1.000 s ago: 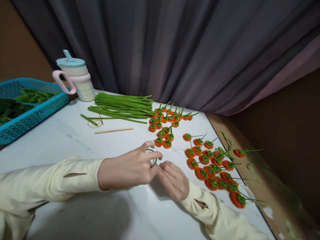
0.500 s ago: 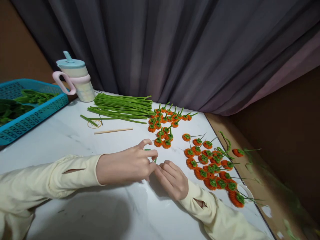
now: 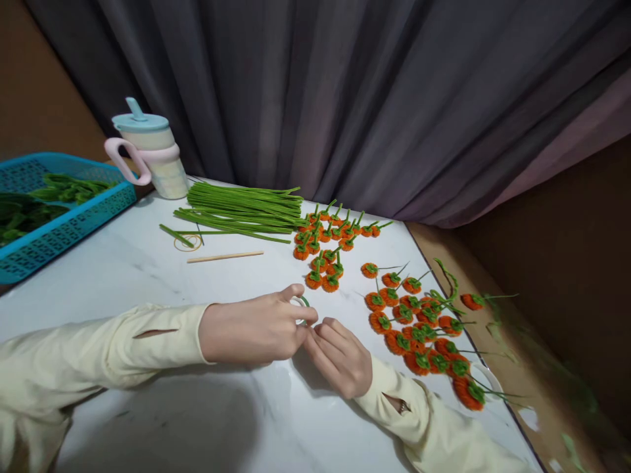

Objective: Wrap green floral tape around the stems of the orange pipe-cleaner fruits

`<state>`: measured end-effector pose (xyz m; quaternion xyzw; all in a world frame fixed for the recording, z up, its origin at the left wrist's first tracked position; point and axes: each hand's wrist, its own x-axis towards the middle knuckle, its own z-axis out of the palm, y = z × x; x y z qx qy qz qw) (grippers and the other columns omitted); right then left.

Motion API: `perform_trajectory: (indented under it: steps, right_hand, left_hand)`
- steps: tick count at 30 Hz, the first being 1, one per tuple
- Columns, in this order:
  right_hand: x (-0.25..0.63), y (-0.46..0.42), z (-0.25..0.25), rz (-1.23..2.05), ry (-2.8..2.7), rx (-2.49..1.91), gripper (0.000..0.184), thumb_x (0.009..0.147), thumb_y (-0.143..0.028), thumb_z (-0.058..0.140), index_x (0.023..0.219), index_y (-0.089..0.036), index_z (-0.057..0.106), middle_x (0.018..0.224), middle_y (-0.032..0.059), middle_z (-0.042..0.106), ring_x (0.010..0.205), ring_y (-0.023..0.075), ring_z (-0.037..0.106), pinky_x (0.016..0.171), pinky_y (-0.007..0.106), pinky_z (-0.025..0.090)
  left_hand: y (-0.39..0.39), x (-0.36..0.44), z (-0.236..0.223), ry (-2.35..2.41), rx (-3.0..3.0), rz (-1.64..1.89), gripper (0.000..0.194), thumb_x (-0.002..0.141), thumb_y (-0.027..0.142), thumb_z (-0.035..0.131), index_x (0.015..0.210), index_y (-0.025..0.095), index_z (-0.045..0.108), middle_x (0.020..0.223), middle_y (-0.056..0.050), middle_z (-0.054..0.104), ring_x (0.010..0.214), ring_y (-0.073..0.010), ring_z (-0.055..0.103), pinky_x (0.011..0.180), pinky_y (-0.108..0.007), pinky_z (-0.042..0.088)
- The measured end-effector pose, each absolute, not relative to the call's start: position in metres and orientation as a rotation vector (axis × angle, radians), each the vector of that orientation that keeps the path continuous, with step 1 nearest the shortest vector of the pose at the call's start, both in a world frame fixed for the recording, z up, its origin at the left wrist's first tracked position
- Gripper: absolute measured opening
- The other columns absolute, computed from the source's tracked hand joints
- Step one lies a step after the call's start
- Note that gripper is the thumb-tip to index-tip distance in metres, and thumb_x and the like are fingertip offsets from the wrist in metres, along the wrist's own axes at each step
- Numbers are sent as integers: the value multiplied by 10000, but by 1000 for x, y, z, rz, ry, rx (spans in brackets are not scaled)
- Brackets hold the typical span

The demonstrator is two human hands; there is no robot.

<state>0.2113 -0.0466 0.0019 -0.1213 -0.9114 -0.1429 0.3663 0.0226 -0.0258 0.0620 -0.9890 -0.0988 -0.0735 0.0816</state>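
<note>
My left hand [image 3: 263, 326] is closed, fingers curled around a thin green curved band [image 3: 305, 301] that looks like part of a ring. Only its upper edge shows past the fingers. My right hand [image 3: 341, 357] is closed in a pinch, its fingertips meeting those of the left hand; what lies between them is hidden. Both hands are just above the white marbled table [image 3: 197, 407]. Beyond them stand small orange fuzzy persimmons [image 3: 330, 282] with green tops and short green stems. More orange persimmons [image 3: 417, 362] with thin wire stems lie to the right.
A bundle of green pipe cleaners [image 3: 241, 205] lies at the back. Nearer are a wooden stick [image 3: 225, 257] and a rubber band [image 3: 188, 244]. At left are a lidded cup [image 3: 167, 174] and a blue basket [image 3: 73, 223] with green pieces. A grey curtain [image 3: 276, 92] hangs behind.
My left hand has turned slightly and its raised finger has curled, showing more of the green band. The right hand stays nearly in place. The whole view has shifted a little.
</note>
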Motion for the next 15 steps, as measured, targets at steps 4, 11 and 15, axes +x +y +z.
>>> perform_trajectory:
  steps: [4, 11, 15]
  right_hand:
    - [211, -47, 2, -366, -2339, -296, 134, 812, 35, 461, 885, 47, 573, 568, 129, 581, 573, 192, 482, 491, 335, 403]
    - [214, -41, 2, -324, -2306, -349, 129, 818, 16, 492, 929, 15, 556, 670, 148, 631, 623, 188, 496, 522, 328, 412]
    - [214, -41, 1, -308, -2354, -378, 103, 836, -8, 486, 876, -13, 581, 615, 108, 606, 609, 179, 495, 529, 323, 414]
  left_hand:
    - [-27, 23, 61, -327, -2930, -219, 209, 837, 104, 576, 632, 137, 556, 672, -33, 570, 844, -169, 493, 886, -377, 281]
    - [-26, 23, 59, -340, -2863, -288, 209, 817, 120, 609, 616, 158, 572, 637, -22, 563, 836, -166, 498, 931, -389, 266]
    - [-26, 26, 58, -296, -2865, -300, 248, 793, 124, 643, 564, 163, 557, 594, -11, 550, 838, -173, 497, 926, -394, 262]
